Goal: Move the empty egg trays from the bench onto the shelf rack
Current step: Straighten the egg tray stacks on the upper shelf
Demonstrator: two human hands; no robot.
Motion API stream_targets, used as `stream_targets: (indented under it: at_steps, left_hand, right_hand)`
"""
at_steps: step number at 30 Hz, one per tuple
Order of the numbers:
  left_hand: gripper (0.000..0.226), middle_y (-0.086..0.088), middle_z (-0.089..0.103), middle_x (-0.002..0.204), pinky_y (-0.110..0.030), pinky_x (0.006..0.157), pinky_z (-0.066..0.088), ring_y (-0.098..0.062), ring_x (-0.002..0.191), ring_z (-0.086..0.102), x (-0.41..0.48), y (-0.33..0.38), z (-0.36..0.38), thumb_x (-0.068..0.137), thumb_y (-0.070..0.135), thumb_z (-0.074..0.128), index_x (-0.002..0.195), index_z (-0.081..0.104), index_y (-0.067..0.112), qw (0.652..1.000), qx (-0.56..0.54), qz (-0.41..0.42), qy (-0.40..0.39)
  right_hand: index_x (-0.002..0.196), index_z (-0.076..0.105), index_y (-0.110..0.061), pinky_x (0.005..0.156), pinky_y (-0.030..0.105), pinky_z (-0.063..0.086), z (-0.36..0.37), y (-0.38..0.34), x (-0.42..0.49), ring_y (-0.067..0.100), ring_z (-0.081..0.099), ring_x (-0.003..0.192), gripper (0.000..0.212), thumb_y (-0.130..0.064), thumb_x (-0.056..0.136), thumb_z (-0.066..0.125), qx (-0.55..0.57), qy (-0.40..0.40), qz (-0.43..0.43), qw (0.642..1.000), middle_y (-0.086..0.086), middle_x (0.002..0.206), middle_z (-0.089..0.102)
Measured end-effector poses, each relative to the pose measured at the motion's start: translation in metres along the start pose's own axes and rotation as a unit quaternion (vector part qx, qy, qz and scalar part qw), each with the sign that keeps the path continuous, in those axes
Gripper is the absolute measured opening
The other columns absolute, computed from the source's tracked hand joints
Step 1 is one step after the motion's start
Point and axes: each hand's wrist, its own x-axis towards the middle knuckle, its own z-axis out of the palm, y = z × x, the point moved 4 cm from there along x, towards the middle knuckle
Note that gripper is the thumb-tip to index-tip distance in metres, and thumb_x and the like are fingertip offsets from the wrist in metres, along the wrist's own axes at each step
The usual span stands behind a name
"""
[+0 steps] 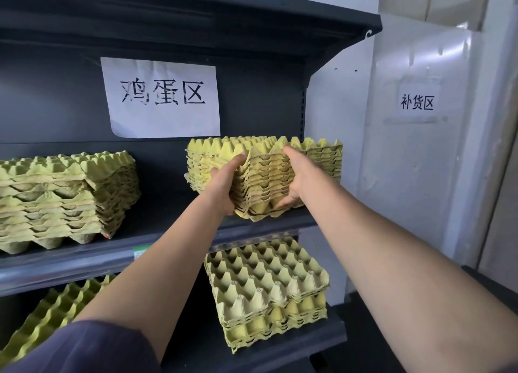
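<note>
A stack of yellow-green pulp egg trays (265,176) sits at the right end of the dark shelf (173,232) of the rack, its near corner jutting over the shelf's front edge. My left hand (224,183) grips the stack's left near side, thumb on top. On the right near side my right hand (297,176) holds it, fingers under the bottom edge. Another stack of egg trays (67,199) rests on the same shelf at the left.
Below, a lower shelf (322,342) carries a stack of trays (269,291) at right and tilted trays (53,313) at left. A white paper sign (161,96) hangs on the rack's back panel. A white wall (414,148) with a smaller sign stands to the right.
</note>
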Motion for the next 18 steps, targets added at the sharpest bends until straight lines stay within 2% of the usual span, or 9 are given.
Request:
stream_targets:
  at_steps: [2,4,6,8,11,14,16,18]
  left_hand:
    - [0.124,-0.011,0.061,0.117,-0.052,0.072,0.054,-0.035,0.097,0.064,-0.008,0.003,0.001,0.02,0.056,0.088,0.131,0.043,0.022,1.0,0.001,0.022,-0.005]
    - [0.107,-0.012,0.058,0.119,-0.047,0.062,0.054,-0.034,0.098,0.062,-0.023,0.012,0.004,0.039,0.051,0.083,0.132,0.041,0.02,0.999,-0.007,0.053,-0.006]
    - [0.089,-0.011,0.052,0.124,-0.05,0.071,0.053,-0.033,0.102,0.057,-0.032,0.02,0.005,0.058,0.044,0.077,0.135,0.037,0.022,0.997,0.003,0.082,0.005]
    - [0.077,-0.009,0.048,0.126,-0.053,0.081,0.049,-0.032,0.104,0.054,-0.037,0.024,0.005,0.072,0.035,0.071,0.138,0.034,0.023,0.995,0.007,0.1,0.018]
    - [0.073,-0.001,0.042,0.12,-0.041,0.078,0.048,-0.024,0.101,0.051,-0.039,0.028,0.01,0.082,0.027,0.066,0.143,0.026,0.023,0.99,0.025,0.133,0.025]
    - [0.075,-0.002,0.038,0.116,-0.039,0.078,0.045,-0.017,0.089,0.05,-0.046,0.039,0.018,0.085,0.028,0.064,0.146,0.021,0.023,0.982,0.051,0.178,0.024]
    - [0.077,-0.004,0.039,0.131,-0.041,0.088,0.045,-0.022,0.104,0.051,-0.052,0.048,0.023,0.084,0.036,0.065,0.146,0.021,0.024,0.976,0.062,0.208,0.016]
    - [0.07,-0.006,0.03,0.147,-0.046,0.102,0.037,-0.028,0.128,0.038,-0.056,0.053,0.024,0.087,0.043,0.059,0.145,0.022,0.028,0.966,0.076,0.245,0.013]
  right_hand:
    - [0.15,0.009,-0.031,0.071,0.084,0.028,-0.007,-0.003,-0.007,0.049,0.024,0.134,0.101,-0.057,0.073,0.069,0.028,0.025,-0.006,0.999,0.009,0.155,0.017]
    - [0.148,0.012,-0.03,0.06,0.085,0.028,-0.01,-0.007,-0.01,0.05,0.028,0.131,0.103,-0.056,0.068,0.07,0.019,0.028,0.001,0.999,0.011,0.153,0.023]
    - [0.146,0.016,-0.029,0.054,0.084,0.026,-0.01,-0.011,-0.014,0.05,0.031,0.129,0.1,-0.056,0.066,0.07,-0.01,0.008,0.004,1.0,0.011,0.15,0.028]
    - [0.149,0.01,-0.028,0.053,0.083,0.022,-0.014,-0.012,-0.022,0.05,0.025,0.133,0.1,-0.056,0.072,0.068,-0.019,0.012,0.008,1.0,0.01,0.152,0.024]
    - [0.15,0.006,-0.03,0.054,0.083,0.023,-0.022,-0.015,-0.019,0.051,0.019,0.134,0.102,-0.053,0.074,0.07,0.002,0.011,-0.003,1.0,0.008,0.155,0.014]
    - [0.146,0.016,-0.029,0.061,0.08,0.035,-0.024,-0.022,-0.019,0.051,0.03,0.129,0.091,-0.046,0.077,0.071,0.037,-0.002,-0.02,0.999,0.009,0.151,0.02]
    - [0.144,0.019,-0.029,0.061,0.079,0.039,-0.026,-0.027,-0.022,0.051,0.032,0.127,0.086,-0.044,0.077,0.071,0.077,-0.006,-0.03,0.997,0.009,0.15,0.021]
    - [0.145,0.018,-0.029,0.059,0.078,0.039,-0.027,-0.034,-0.025,0.051,0.03,0.128,0.087,-0.045,0.077,0.07,0.104,-0.006,-0.042,0.994,0.008,0.151,0.02]
